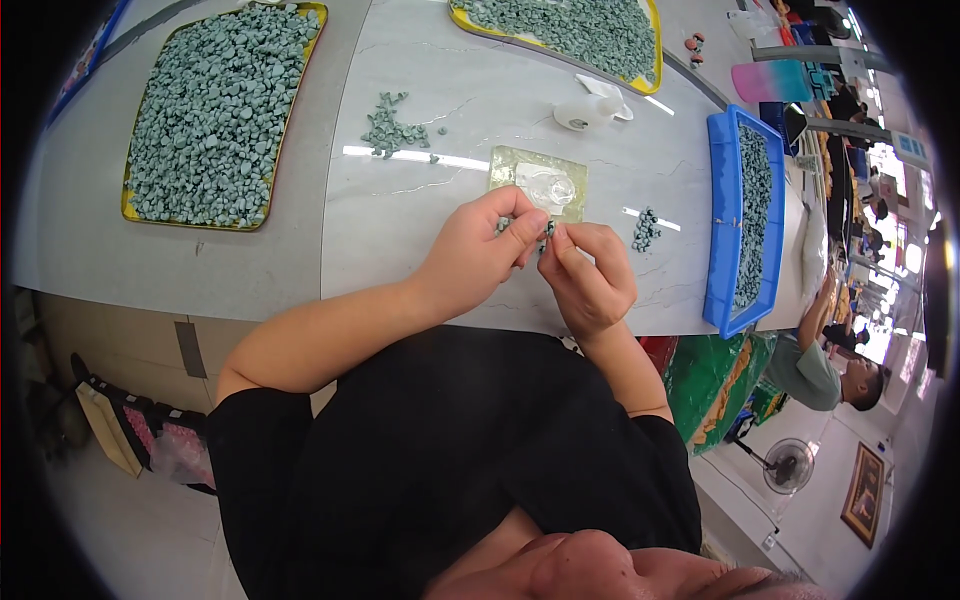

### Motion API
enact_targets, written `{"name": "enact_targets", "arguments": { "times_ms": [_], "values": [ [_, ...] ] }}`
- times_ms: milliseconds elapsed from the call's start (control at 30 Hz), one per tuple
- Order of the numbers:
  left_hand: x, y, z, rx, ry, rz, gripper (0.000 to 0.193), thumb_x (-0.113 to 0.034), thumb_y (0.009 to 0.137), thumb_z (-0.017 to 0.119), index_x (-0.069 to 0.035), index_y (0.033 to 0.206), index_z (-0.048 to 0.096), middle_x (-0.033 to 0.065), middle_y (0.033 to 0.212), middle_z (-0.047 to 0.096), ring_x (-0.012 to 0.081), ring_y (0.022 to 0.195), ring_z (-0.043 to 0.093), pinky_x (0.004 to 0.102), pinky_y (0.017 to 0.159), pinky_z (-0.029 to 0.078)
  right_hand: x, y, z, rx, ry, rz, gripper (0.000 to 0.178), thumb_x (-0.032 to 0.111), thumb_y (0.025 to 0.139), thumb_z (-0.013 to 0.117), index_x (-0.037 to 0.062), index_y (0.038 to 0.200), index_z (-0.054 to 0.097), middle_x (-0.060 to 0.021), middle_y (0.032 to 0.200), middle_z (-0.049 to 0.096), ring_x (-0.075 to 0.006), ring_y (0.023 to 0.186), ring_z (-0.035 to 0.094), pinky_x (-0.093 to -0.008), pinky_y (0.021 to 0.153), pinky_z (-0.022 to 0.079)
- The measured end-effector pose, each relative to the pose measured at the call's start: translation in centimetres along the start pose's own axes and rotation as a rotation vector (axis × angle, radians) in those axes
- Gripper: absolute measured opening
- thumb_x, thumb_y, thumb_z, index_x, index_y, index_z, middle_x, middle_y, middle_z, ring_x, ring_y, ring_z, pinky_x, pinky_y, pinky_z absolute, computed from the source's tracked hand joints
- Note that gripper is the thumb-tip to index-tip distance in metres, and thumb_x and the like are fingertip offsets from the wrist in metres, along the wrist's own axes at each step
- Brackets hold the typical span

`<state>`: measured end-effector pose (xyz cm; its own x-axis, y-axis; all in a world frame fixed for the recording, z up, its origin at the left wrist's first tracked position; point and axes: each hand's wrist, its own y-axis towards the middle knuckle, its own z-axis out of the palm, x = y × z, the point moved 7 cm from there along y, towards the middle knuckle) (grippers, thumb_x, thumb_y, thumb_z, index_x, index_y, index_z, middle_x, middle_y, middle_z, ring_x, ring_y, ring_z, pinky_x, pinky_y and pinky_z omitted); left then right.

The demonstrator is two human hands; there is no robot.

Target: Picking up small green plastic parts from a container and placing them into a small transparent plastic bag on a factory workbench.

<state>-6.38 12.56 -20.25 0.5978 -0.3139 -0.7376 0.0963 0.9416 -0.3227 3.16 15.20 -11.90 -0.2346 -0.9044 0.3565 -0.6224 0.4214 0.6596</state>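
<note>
My left hand and my right hand meet over the near edge of a pale yellow-green square pad. Their fingertips pinch a small dark green piece between them; its exact kind is too small to make out. More green bits show by my left fingers, partly hidden. On the pad lies a white sheet with a small clear round dish. A loose pile of green pieces is beyond my left hand. A smaller cluster lies to the right of my right hand.
A yellow-rimmed tray full of green pieces stands at left, another yellow-rimmed tray at the back. Near the pad is a white bottle. A blue bin of green pieces borders the right table edge. Farther right stands another person.
</note>
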Motion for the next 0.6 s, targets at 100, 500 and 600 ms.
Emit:
{"name": "enact_targets", "arguments": {
  "times_ms": [100, 500, 600],
  "values": [
    [-0.6, -0.1, 0.3, 0.023, 0.068, 0.094, 0.019, -0.023, 0.096, 0.050, -0.007, 0.085, 0.049, -0.0023, 0.067, 0.046, 0.0028, 0.054, 0.034, 0.0184, 0.046, 0.029, -0.6, -0.3, -0.2, 0.002, 0.073, 0.026, 0.023, -0.013, 0.065, 0.069, -0.0047, 0.085, 0.063, -0.0123, 0.082, 0.062, -0.0219, 0.068, 0.060, -0.0280, 0.059, 0.049],
    [-1.0, -0.3, 0.2, -0.064, 0.274, 0.136, 0.018, -0.020, 0.093, 0.052, -0.003, 0.089, 0.055, 0.0024, 0.070, 0.058, 0.0076, 0.063, 0.051, 0.0234, 0.056, 0.041, -3.1, -1.1, -0.2, 0.031, 0.196, 0.362, 0.019, -0.008, 0.069, 0.069, -0.0019, 0.087, 0.066, -0.0114, 0.084, 0.065, -0.0187, 0.071, 0.063, -0.0257, 0.061, 0.051],
    [-1.2, -0.3, 0.3, -0.079, 0.292, 0.154, 0.018, -0.020, 0.092, 0.053, -0.002, 0.088, 0.055, 0.0034, 0.068, 0.058, 0.0085, 0.061, 0.052, 0.0242, 0.055, 0.042, -2.9, -1.2, -0.1, 0.052, 0.206, 0.349, 0.019, -0.008, 0.069, 0.069, -0.0019, 0.087, 0.066, -0.0117, 0.085, 0.065, -0.0191, 0.072, 0.063, -0.0256, 0.061, 0.051]
  ]
}}
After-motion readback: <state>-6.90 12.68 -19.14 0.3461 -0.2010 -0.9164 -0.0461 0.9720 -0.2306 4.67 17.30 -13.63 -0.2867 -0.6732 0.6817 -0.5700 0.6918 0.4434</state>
